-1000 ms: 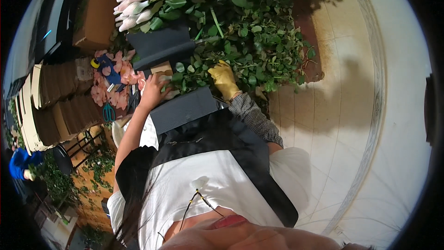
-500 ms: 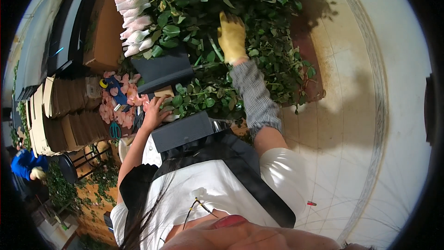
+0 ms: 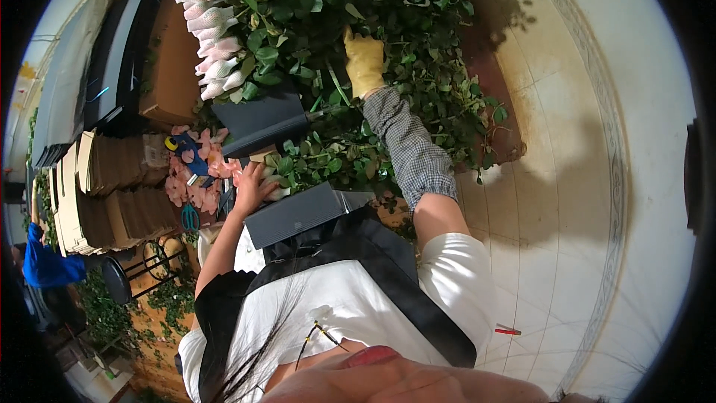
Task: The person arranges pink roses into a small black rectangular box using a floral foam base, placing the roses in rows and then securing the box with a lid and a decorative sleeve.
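My bare left hand lies at the flower end of a leafy bunch, fingers spread beside a pale wrapped bud. My right hand, in a yellow glove and checked sleeve, is over the thick green foliage. Its fingers are bent down and closed, with their tips hidden; what they hold, if anything, does not show. Left of that glove, a bare green stem slants through the leaves. Between the two bunches stands a black folded board; another dark board lies against my apron.
Flowers in white net sleeves line the foliage's left side. Pink petals, teal scissors and a yellow-and-blue tool lie by stacked cardboard. A black stool stands lower left; a person in blue is beyond.
My gloved right hand has shifted slightly left, and its spread fingers have folded in. My left hand stays about where it was. The person in blue has moved an arm.
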`<state>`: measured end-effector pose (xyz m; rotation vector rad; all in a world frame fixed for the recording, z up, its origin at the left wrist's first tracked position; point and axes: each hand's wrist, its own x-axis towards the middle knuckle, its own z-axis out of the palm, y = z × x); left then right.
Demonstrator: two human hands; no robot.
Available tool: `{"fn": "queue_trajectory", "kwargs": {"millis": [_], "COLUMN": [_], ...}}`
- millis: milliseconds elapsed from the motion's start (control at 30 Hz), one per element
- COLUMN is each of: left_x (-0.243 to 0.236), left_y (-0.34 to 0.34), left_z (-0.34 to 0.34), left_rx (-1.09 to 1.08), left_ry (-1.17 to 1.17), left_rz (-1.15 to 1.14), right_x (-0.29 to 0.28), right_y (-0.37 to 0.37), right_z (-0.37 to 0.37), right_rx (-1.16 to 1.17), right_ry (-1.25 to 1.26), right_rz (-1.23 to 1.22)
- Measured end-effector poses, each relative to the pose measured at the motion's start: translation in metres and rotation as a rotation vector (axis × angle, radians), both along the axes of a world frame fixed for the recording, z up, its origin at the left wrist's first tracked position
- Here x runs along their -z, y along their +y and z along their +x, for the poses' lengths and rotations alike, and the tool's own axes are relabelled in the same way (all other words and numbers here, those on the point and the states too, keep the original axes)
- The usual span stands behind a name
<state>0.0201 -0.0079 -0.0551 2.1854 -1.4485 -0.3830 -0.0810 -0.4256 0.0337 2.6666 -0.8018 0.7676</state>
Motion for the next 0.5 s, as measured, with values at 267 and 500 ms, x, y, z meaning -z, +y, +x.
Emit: {"fn": "queue_trajectory", "kwargs": {"millis": [267,500], "left_x": [0.011,0.007], "left_y": [0.005,0.003], "left_z": [0.0,-0.001], "left_rx": [-0.022,0.004], "left_ry": [0.025,-0.008], "left_rz": [-0.023,-0.004], "right_x": [-0.035,-0.132], "right_y": [0.044,0.02], "right_z": [-0.008,0.0], "right_rx": [-0.029,-0.473], "right_ry": [-0.003,-0.68], "right_rz": [0.172,0.338]}}
